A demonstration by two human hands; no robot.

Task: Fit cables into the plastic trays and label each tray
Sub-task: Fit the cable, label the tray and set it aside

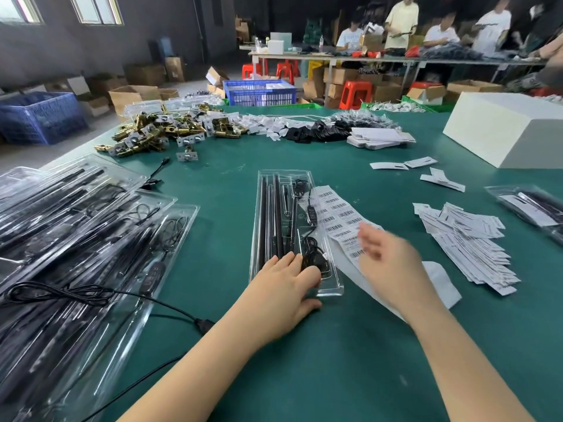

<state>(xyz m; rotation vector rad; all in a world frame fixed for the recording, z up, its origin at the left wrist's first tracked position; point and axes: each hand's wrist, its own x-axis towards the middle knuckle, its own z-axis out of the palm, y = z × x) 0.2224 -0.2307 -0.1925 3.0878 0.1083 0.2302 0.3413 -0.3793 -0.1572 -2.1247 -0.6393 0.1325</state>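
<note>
Tray: a clear plastic tray [330,289] lies lengthwise in the middle of the green table [365,345], its near end by the person's hands.
Tray contents: long black rods [268,214] fill its left side; a black cable [313,254] with an inline controller [312,215] is coiled in its right side, one loop at the far end and a larger bundle at the near end.
Left hand: the left hand [283,287] rests on the near end of the tray, fingers spread fairly flat over the rod ends and the cable bundle, pressing rather than gripping; the thumb lies beside the tray's near edge.
Right hand: the right hand [388,269] is above the label sheet, blurred; its fingers look loosely extended, and I cannot tell whether they pinch a label.
Labels: a white label sheet [336,214] of barcode stickers lies just right of the tray, touching its edge and running under the right hand.
Left side: a stack of filled trays [76,239] overlaps at the table's left edge, with a loose black cable [100,295] trailing across it toward the left forearm.
Right side: a heap of white paper cards [469,239] lies near the right hand; another filled tray [530,208] sits at the right edge.
Far side: brass-coloured hardware [158,132], small black parts [323,130] and a white box [505,129] lie well apart from the hands.
Background: people stand and sit at another table [396,57]; blue crates [39,117] and cardboard boxes are on the floor.
</note>
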